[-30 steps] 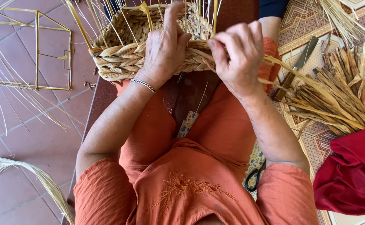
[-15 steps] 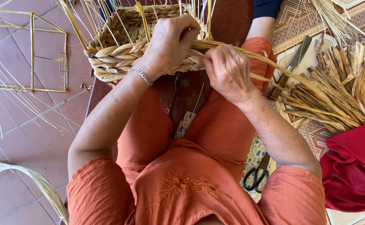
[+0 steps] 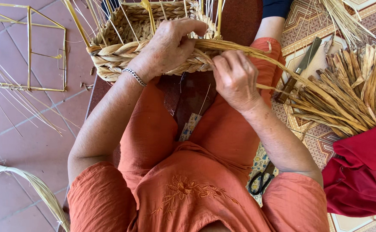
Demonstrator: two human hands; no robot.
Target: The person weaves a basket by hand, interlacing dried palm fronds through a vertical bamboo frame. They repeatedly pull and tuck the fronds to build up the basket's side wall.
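A half-woven straw basket [image 3: 123, 47] with thick braided walls and upright stakes rests on a dark board in front of my knees. My left hand [image 3: 168, 45] grips its near rim, thumb over the top, pressing down a long weaving strand [image 3: 239, 48] that runs off to the right. My right hand [image 3: 235, 77] is closed on that same strand just beside the basket's near right corner. I wear orange clothes and a metal bracelet on the left wrist.
A heap of dried straw strips [image 3: 351, 94] lies to the right with a knife [image 3: 297, 71] beside it. Red cloth [image 3: 362, 172] sits at lower right, black scissors [image 3: 261, 180] by my right thigh. A thin yellow frame [image 3: 29, 47] and loose straws lie on the tiled floor to the left.
My left hand moved from the basket's front wall up onto its rim. My right hand dropped lower and closed on the strand, pulling it across the near edge.
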